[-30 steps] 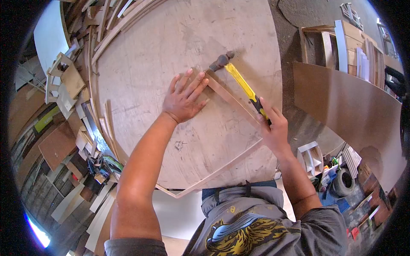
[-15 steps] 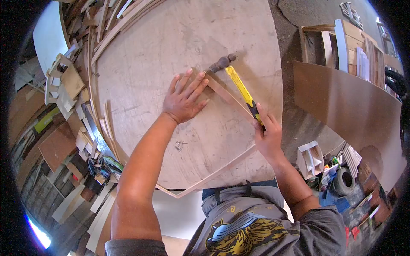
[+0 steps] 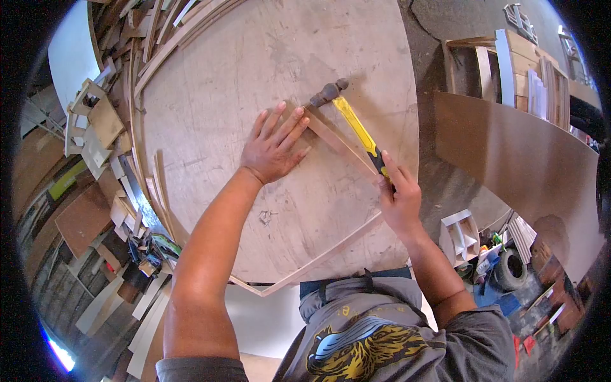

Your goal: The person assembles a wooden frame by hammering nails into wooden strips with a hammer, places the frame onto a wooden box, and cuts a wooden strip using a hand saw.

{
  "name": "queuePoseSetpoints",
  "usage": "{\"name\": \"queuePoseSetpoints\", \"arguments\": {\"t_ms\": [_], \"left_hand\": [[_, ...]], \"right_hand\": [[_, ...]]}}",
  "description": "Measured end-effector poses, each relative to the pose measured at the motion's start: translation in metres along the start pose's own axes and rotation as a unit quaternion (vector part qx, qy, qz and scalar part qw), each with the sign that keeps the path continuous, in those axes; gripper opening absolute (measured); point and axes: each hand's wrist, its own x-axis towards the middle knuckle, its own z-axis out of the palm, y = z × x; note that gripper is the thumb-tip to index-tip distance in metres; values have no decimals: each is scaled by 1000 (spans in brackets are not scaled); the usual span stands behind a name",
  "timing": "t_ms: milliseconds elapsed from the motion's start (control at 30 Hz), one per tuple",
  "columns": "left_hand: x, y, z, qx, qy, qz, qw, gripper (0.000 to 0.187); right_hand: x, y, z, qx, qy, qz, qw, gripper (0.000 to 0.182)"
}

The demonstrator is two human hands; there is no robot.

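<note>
My right hand (image 3: 401, 194) is wrapped round the black and yellow handle of a hammer (image 3: 355, 127). The hammer's dark metal head is at the far corner of a thin wooden frame (image 3: 340, 148), close to my left fingertips. Spread flat, my left hand (image 3: 270, 149) rests with its fingertips at that same corner. The frame's near strip runs down toward my waist, to another corner near the table's edge. A small cluster of nails (image 3: 266, 218) lies on the plywood table (image 3: 210, 108), right of my left forearm.
Long wood strips (image 3: 181, 38) lie along the table's left and far left side. Scrap wood (image 3: 105, 121) is piled beyond them. A large brown panel (image 3: 509, 153) stands to the right, with a white divided box (image 3: 459, 237) and a tire (image 3: 511, 270) below it.
The hammer's head has shifted very slightly left. My two hands keep almost the same places, and the whole view has moved a little.
</note>
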Motion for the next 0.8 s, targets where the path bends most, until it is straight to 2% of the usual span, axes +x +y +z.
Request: {"name": "queuePoseSetpoints", "arguments": {"t_ms": [167, 267, 367, 467, 500, 600, 700, 800], "left_hand": [[0, -2, 0, -34, 10, 6, 999, 73], [0, -2, 1, -41, 12, 9, 999, 74], [0, -2, 0, -47, 9, 8, 999, 74], [1, -3, 1, -51, 9, 13, 999, 75], [1, -3, 0, -53, 10, 15, 998, 75], [1, -3, -1, -61, -1, 10, 998, 75], [0, -3, -2, -70, -3, 7, 998, 74], [2, -4, 1, -66, 6, 13, 998, 73]], "right_hand": [[11, -7, -9, -11, 8, 19, 1000, 66], [10, 0, -5, -18, 10, -41, 999, 67], [18, 5, -9, -12, 7, -6, 1000, 67], [12, 6, -5, -31, 13, -25, 999, 67], [11, 1, -8, -38, -11, -28, 999, 68], [19, 7, -12, -21, 13, -30, 999, 69], [18, 2, -11, -11, 34, -9, 999, 58], [13, -1, -11, -31, 6, -63, 998, 57]]}}
